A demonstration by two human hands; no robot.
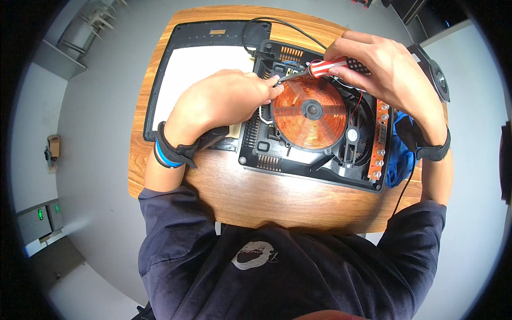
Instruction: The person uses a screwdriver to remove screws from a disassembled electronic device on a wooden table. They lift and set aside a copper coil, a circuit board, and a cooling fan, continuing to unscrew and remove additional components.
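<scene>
An opened induction cooker point(314, 174) lies on the wooden table, its round copper coil point(298, 128) exposed. My right hand point(392, 66) is closed around the red-and-white striped handle of a screwdriver point(322, 67), whose shaft slants down left to the coil's upper left edge. At that tip the fingers of my left hand point(226, 95) are drawn together and pressed close to the metal. Whatever they pinch is hidden. To the right of the coil runs an orange circuit board point(380, 144) with several clear round parts.
A black panel with a pale inner face point(176, 64) lies on the left of the wooden table point(250, 197). A black cord point(290, 24) loops behind the cooker. Blue cloth point(399, 160) bunches at its right side, and a black part with a round element point(438, 74) stands beyond my right wrist.
</scene>
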